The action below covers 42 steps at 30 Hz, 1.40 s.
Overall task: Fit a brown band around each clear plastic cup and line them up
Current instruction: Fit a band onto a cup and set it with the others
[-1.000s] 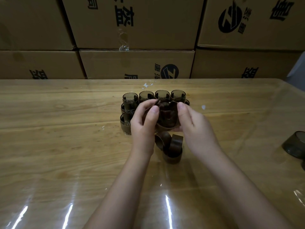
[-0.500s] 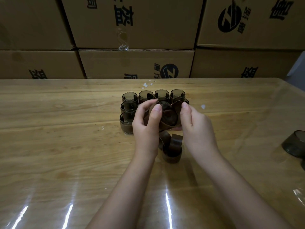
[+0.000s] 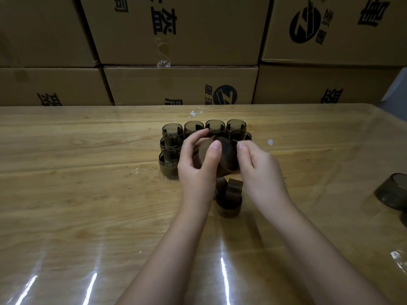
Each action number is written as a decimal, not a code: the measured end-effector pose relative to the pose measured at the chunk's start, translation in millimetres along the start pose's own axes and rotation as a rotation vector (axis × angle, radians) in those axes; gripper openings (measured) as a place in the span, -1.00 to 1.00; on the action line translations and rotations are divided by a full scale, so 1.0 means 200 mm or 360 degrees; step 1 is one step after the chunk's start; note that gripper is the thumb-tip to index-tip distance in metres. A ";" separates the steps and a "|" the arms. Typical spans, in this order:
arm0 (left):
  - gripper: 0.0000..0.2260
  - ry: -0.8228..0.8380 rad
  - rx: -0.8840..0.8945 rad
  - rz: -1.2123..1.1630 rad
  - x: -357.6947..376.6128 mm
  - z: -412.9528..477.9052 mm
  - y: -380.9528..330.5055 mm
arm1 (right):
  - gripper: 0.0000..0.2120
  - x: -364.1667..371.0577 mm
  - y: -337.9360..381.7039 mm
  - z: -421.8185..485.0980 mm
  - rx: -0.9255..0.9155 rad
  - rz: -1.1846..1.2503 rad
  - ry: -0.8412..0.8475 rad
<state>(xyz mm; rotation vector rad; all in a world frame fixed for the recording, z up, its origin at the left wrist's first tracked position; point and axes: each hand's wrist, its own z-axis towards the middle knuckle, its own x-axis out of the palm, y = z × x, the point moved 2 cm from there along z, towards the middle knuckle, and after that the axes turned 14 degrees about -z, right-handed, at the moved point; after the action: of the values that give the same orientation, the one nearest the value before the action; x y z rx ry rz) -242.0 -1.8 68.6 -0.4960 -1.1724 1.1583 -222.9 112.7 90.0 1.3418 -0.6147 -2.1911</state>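
- The left hand and right hand both grip one cup between them, fingers curled round its brown band.
- The cup is tipped, up off the table.
- The lined-up cups stand just behind the grip, so I think it goes forward.
- Spare bands lie just below.

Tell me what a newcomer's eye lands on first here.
Mid-table, the left hand and right hand grip a brown-banded cup between them. Behind them, finished cups stand in rows, and loose bands lie nearer the person. Printed cardboard boxes fill the background.
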 end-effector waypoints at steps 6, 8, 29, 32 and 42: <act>-0.44 0.0001 -0.0450 -0.0742 0.02 0.04 -0.02 | -0.72 0.02 0.01 0.02 0.0283 0.0670 0.0352; -0.39 0.0064 -0.0515 -0.0775 0.02 0.05 -0.02 | -0.67 0.04 0.02 0.01 0.0391 0.0987 0.0497; -0.33 -0.0101 -0.0737 -0.0951 0.06 0.00 0.04 | -0.74 0.07 0.07 0.00 0.0874 0.2039 0.0440; -0.49 0.0048 -0.0707 -0.0847 0.04 0.00 0.08 | -0.78 0.04 0.06 0.01 0.0815 0.2076 0.0342; -0.52 0.0694 -0.0765 -0.0020 -0.05 0.06 0.07 | -0.62 -0.06 0.06 0.00 -0.0555 0.0090 0.0279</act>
<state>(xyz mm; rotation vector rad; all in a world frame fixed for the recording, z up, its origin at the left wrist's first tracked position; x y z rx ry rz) -258.4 -7.3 57.0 -1.0487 -1.0588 0.6975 -216.8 111.1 104.5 1.2917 -0.1907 -1.9943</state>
